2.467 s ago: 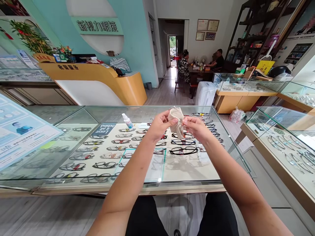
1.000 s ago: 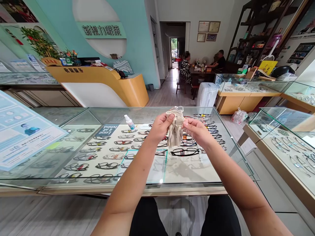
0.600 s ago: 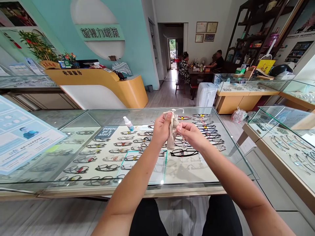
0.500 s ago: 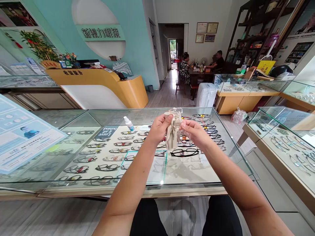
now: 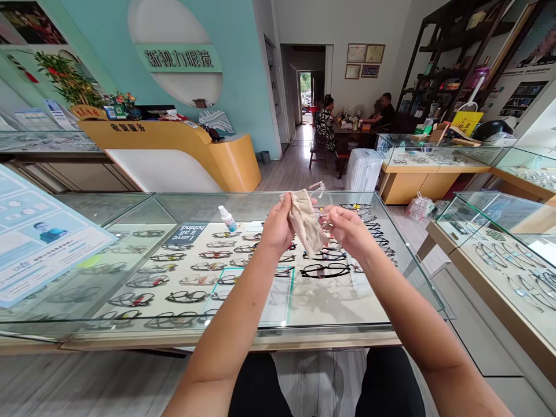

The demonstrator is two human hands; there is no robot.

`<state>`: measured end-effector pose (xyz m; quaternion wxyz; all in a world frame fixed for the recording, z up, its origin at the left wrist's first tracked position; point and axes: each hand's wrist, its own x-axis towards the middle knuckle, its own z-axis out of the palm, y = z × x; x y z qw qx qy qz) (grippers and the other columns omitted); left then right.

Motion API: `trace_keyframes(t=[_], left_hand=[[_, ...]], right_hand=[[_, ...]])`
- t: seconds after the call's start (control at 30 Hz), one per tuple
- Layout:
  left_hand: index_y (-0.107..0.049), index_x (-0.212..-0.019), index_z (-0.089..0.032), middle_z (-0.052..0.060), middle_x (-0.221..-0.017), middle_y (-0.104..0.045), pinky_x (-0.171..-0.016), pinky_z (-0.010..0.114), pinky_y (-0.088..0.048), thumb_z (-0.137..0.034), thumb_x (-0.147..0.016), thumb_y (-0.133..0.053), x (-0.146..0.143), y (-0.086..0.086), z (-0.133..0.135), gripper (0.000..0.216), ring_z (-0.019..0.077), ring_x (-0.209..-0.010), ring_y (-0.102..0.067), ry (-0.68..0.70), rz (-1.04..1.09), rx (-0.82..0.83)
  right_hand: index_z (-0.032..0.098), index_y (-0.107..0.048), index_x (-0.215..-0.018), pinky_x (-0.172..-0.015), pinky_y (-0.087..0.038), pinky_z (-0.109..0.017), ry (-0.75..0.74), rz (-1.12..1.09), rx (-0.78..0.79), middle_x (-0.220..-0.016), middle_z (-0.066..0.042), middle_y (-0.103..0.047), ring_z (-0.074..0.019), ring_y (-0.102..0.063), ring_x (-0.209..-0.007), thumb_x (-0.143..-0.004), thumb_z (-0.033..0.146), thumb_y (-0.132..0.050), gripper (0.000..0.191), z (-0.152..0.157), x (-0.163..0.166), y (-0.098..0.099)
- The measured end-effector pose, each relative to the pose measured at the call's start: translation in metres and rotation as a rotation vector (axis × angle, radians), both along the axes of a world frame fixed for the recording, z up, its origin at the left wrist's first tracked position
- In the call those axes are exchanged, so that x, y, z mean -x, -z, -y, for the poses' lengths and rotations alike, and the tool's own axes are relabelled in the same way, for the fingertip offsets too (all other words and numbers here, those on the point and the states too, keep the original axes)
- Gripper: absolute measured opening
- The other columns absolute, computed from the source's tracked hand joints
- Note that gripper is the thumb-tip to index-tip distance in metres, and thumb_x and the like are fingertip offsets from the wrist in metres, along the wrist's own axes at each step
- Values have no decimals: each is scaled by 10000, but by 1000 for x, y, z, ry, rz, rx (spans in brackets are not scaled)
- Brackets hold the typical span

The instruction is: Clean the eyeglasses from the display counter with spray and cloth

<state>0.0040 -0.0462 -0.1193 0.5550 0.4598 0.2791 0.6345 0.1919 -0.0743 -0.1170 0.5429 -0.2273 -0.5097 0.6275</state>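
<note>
Above the glass display counter [image 5: 403, 255], my left hand [image 5: 274, 227] grips a beige cleaning cloth [image 5: 304, 220] that drapes down to the right. My right hand [image 5: 347, 229] holds a pair of clear-framed glasses [image 5: 320, 190]; one temple sticks up above the cloth, and the lenses are mostly hidden behind cloth and fingers. The two hands are close together with the cloth lying between them. Rows of spectacle frames [image 5: 324, 270] lie inside the case under the glass.
A small white spray bottle [image 5: 226, 218] stands on the glass left of my hands. A printed leaflet [image 5: 41, 231] lies at the far left. More glass cases [image 5: 499, 231] stand to the right. Two people sit at a table [image 5: 354, 121] in the back.
The cloth, which hung bunched straight down between my hands, now slants to the right over the glasses. My left hand has risen slightly, and the clear temple shows higher.
</note>
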Motion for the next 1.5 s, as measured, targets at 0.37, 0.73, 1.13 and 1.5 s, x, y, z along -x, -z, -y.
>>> trace_keyframes(t=[0.37, 0.73, 1.13, 1.5], left_hand=[[-658, -1498, -220, 129, -1663, -628, -1328, 565, -453, -514, -1189, -415, 2, -17, 11, 491, 318, -1538, -614, 233, 274, 147], [-514, -1691, -304, 136, -1624, -654, -1348, 469, -407, -479, -1179, -402, -5, -9, 9, 553, 265, -1565, -591, 184, 287, 155], [-680, -788, -235, -42, -587, -484, -531, 280, -371, -735, -1002, -701, 12, -1, 2, 544, 117, -509, -402, -589, -269, -544], [-670, -1475, -313, 153, -1517, -704, -1105, 519, -514, -887, -808, -794, 8, -92, -9, 888, 353, -1254, -703, -919, -904, -1265]], right_hand=[[247, -701, -842, -887, -503, -382, 295, 387, -366, -885, -34, -752, -225, -670, -884, -968, 655, -774, 433, -2, -8, 2], [192, -711, -1016, -943, -428, -456, 652, 1397, -873, -1122, -156, -801, -338, -654, -1109, -1131, 301, -591, 199, 0, 25, 31], [254, -628, -1036, -951, -494, -392, 272, 607, -510, -1093, -61, -784, -235, -693, -1036, -1127, 572, -560, 338, -3, -19, -1], [244, -670, -947, -878, -452, -366, 365, 701, -749, -935, -13, -699, -184, -604, -899, -1140, 505, -586, 335, 43, -47, -122]])
